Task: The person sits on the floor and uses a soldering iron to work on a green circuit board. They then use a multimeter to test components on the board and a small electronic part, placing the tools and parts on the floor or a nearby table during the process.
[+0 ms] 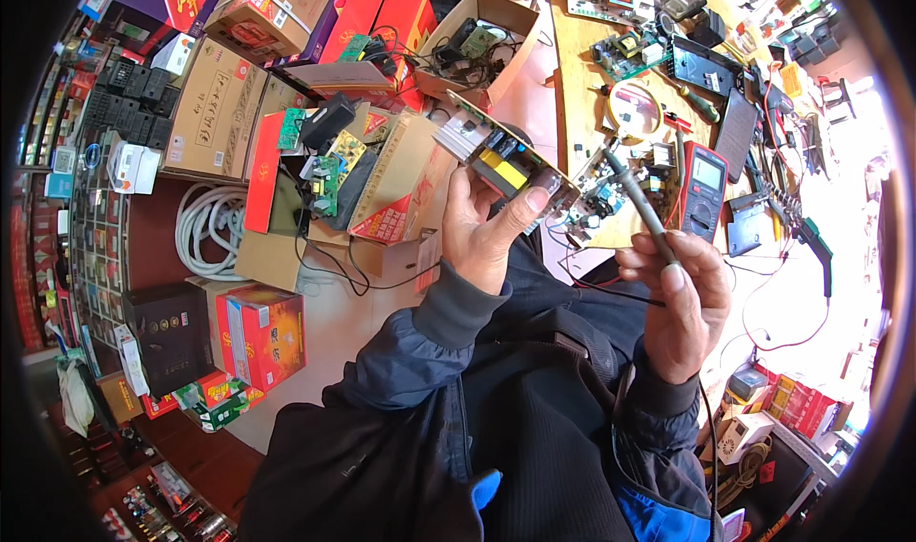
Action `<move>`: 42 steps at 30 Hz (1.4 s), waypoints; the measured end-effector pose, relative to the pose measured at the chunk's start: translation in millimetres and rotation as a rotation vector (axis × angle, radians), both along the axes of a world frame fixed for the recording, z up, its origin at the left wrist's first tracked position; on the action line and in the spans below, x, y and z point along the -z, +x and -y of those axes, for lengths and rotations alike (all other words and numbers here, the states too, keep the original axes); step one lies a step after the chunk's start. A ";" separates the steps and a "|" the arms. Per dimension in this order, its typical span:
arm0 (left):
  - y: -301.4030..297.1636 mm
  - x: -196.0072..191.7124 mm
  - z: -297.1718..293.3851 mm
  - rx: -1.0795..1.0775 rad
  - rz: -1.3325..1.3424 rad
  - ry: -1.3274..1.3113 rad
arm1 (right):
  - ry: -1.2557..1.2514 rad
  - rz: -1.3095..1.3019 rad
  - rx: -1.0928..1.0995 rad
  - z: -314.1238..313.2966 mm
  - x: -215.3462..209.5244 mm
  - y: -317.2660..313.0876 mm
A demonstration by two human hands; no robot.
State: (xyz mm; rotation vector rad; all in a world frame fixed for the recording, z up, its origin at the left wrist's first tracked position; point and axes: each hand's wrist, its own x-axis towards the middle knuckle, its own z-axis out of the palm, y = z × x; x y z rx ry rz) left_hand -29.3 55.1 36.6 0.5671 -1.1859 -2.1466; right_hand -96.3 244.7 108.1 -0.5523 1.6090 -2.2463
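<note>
My left hand (487, 232) grips a power supply circuit board (501, 156) by its near edge, thumb on one side and fingers beneath. The board is tilted and carries a yellow-wrapped transformer and a silver finned heat sink. In my right hand (685, 303) is a dark soldering iron (639, 197), held like a pen, its thin end pointing up and away toward the workbench. A gap separates the iron from the board. A black cord hangs below my right wrist.
The wooden workbench (582, 84) holds several circuit boards, a tape roll (634, 111), a screwdriver (701, 105) and a red-and-black multimeter (703, 191). Open cardboard boxes (477, 51) with electronics stand ahead and left. A coiled white hose (212, 232) lies at left, near a red box (262, 335).
</note>
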 end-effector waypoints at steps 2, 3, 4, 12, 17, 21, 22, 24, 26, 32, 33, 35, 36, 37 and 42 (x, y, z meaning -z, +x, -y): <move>-1.2 -1.1 1.9 0.001 -0.004 -0.020 | 0.082 -0.055 -0.001 -0.7 -7.0 0.6; -1.2 -1.4 2.4 0.002 -0.001 -0.030 | 0.161 -0.102 0.071 0.9 -8.9 4.9; -1.1 -1.3 2.6 -0.001 0.008 -0.040 | 0.209 -0.202 0.049 2.9 -10.4 5.3; -6.5 1.2 -0.2 -0.076 0.033 -0.082 | 0.628 -0.297 -0.086 24.5 -25.9 4.2; -7.8 0.4 -2.4 -0.100 0.031 -0.103 | 0.669 -0.307 -0.075 35.2 -25.5 1.5; -7.7 0.7 -3.7 -0.121 0.038 -0.141 | 0.706 -0.336 -0.078 41.2 -24.1 -1.0; -8.1 1.1 -4.1 -0.131 0.033 -0.145 | 0.692 -0.318 -0.077 42.7 -24.0 -1.2; -9.0 2.2 -4.7 -0.142 0.032 -0.159 | 0.698 -0.278 -0.068 44.1 -25.0 -0.1; -9.8 3.9 -5.0 -0.141 0.029 -0.157 | 0.697 -0.323 -0.046 47.3 -23.3 -0.3; -12.0 12.1 -7.6 -0.158 0.029 -0.159 | 0.690 -0.484 0.000 57.0 -12.9 -0.1; -12.1 13.5 -8.2 -0.144 0.023 -0.138 | 0.702 -0.498 0.001 57.6 -12.3 0.3; -13.0 16.2 -8.6 -0.156 0.020 -0.135 | 0.725 -0.530 0.003 58.7 -11.7 0.4; -13.7 17.4 -8.6 -0.162 0.018 -0.134 | 0.737 -0.548 0.003 59.4 -11.4 0.2; -14.5 18.3 -8.6 -0.168 0.008 -0.130 | 0.718 -0.567 0.024 61.1 -10.3 0.3; -14.7 19.1 -8.2 -0.157 -0.004 -0.105 | 0.733 -0.567 0.027 63.9 -8.1 -0.3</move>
